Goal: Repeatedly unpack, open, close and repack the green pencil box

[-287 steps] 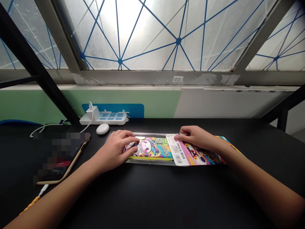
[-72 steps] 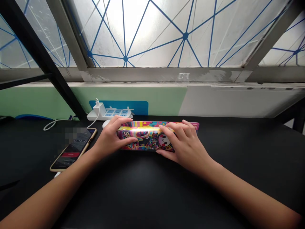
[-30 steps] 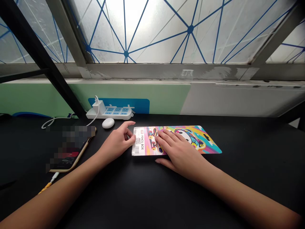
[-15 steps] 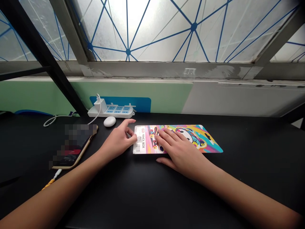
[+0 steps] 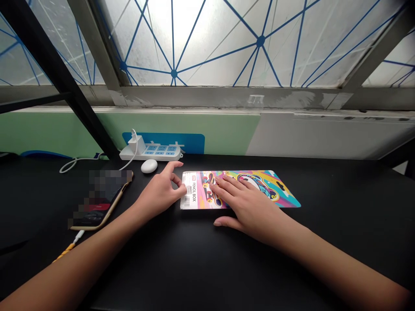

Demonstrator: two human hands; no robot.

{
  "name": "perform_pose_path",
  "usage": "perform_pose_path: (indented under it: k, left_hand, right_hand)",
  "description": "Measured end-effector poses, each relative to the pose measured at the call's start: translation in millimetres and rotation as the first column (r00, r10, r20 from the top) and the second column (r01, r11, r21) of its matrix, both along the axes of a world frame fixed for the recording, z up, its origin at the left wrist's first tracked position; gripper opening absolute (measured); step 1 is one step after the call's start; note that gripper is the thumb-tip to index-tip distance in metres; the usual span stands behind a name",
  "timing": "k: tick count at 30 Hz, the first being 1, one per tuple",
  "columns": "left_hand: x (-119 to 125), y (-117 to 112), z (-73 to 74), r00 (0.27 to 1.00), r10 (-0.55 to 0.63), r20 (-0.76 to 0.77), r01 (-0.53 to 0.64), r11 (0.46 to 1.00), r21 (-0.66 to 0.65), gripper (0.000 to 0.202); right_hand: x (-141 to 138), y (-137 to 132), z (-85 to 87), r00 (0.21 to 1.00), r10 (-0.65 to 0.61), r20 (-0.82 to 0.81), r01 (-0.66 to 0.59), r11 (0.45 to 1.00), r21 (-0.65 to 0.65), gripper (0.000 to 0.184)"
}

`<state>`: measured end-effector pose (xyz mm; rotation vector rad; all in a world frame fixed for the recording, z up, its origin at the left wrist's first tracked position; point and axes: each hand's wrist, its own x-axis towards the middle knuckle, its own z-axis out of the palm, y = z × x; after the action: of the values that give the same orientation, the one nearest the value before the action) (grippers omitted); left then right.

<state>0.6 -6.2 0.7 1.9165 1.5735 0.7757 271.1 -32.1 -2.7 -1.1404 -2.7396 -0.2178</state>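
A flat, brightly printed pencil box package (image 5: 259, 190) lies on the black table (image 5: 201, 259), its white label end reading "PENCIL BOX" turned to the left. My right hand (image 5: 246, 205) lies flat on the package's left half, fingers stretched out. My left hand (image 5: 160, 194) rests at the label end, thumb and curled fingers touching the package's left edge, forefinger raised.
A phone (image 5: 100, 203) with a cable lies left of my left arm. Behind it sit a white power strip (image 5: 151, 152) with a charger plugged in and a small white oval case (image 5: 149, 166). A window and a green wall panel close off the far side.
Since a second ago, almost nothing: both hands stay on the closed package. Earlier the package was folded shut and laid flat.
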Motion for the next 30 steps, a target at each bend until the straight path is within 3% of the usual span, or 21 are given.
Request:
perform_pose_path:
  k: [5,10,19,24,30]
  left_hand:
    - [-1,0,1.0,1.000,-0.004,0.010,0.004,1.000,-0.006,0.066]
    - [-1,0,0.0,0.998,-0.008,0.059,0.010,1.000,-0.027,0.065]
    - [-1,6,-1.5,0.941,0.022,0.337,0.072,0.961,-0.266,0.061]
    - [-1,9,-4.3,0.923,0.026,0.383,0.109,0.939,-0.327,0.057]
    - [3,7,-10.3,0.913,-0.044,0.407,0.146,0.964,-0.224,0.048]
  right_hand:
    - [14,3,8.9,1.000,0.003,0.005,-0.003,0.990,-0.144,0.097]
    - [26,4,16.6,1.000,-0.013,0.010,0.015,0.974,-0.226,0.100]
    - [41,9,23.1,0.997,-0.083,0.008,0.082,0.953,-0.291,0.095]
    - [25,6,19.3,0.996,-0.092,0.000,0.091,0.982,-0.165,0.078]
    - [-7,4,-6.5,0.999,-0.022,0.027,0.022,1.000,-0.014,0.080]
